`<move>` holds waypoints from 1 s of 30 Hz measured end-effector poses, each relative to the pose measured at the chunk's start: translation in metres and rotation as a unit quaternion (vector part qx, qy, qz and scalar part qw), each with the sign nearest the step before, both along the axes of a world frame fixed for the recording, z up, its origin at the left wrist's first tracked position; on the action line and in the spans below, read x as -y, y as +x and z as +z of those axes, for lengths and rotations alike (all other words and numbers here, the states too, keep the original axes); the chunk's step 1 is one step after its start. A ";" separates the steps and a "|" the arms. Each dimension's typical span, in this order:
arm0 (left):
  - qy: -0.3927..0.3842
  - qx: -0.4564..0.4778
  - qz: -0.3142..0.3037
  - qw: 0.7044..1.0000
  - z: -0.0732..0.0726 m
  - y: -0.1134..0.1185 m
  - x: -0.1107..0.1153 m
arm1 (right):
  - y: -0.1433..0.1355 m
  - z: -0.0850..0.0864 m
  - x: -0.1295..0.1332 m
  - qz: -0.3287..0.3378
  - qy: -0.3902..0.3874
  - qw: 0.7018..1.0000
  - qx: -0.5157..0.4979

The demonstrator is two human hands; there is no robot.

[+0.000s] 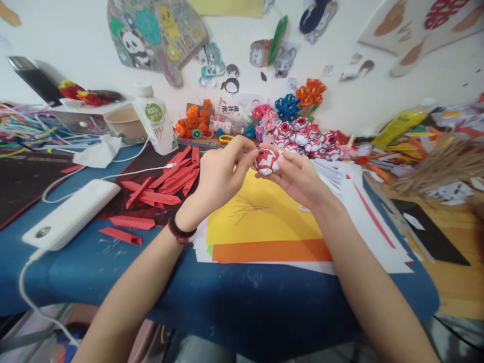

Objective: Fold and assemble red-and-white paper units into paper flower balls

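Between my two hands is a red and white folded paper flower [267, 161], held above a yellow sheet [264, 217]. My right hand [298, 176] wraps its fingers round the flower's right side and underside. The bent fingers of my left hand [230, 164] pinch at the flower's left edge. A dark band circles my left wrist. Thin brown sticks [247, 206] lie on the yellow sheet, with an orange sheet [272, 250] and white sheets below it. Folded red paper strips [170, 179] are heaped left of my left hand.
Finished red and white flowers [310, 136] are piled behind my hands. A white power bank [71, 214] with a cable lies at the left, near a white bottle [155, 121] and a paper bowl [126, 123]. Brown stems [438, 166] and a black board [431, 232] lie right.
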State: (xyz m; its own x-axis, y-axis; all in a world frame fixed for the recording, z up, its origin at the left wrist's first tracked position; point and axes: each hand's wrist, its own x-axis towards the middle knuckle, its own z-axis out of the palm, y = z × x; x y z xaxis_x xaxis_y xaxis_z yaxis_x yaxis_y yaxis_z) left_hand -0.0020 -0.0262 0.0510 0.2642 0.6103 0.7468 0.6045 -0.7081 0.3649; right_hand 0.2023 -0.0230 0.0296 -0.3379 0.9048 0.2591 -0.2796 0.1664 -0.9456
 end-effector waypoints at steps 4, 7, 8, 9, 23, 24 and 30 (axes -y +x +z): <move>-0.034 0.032 -0.031 0.998 0.004 -0.001 0.001 | 0.000 0.000 0.000 0.006 -0.001 1.000 -0.005; -0.042 0.017 -0.053 0.998 0.005 -0.001 0.001 | 0.001 -0.002 -0.002 0.009 0.005 1.000 -0.009; -0.043 0.010 -0.061 0.997 0.005 -0.001 0.001 | 0.002 -0.003 -0.002 0.010 0.006 1.000 -0.009; -0.042 0.002 -0.068 0.997 0.005 -0.002 0.001 | 0.002 -0.003 -0.003 0.010 0.005 1.000 -0.008; 0.136 -0.213 0.013 0.967 0.001 -0.002 -0.002 | 0.006 -0.004 -0.005 0.004 -0.026 0.999 0.038; 0.147 -0.217 0.020 0.965 0.000 -0.001 -0.002 | 0.006 -0.004 -0.005 0.001 -0.028 0.999 0.035; 0.118 -0.154 -0.010 0.981 -0.002 -0.001 -0.002 | 0.006 -0.002 -0.003 0.000 -0.028 0.999 0.024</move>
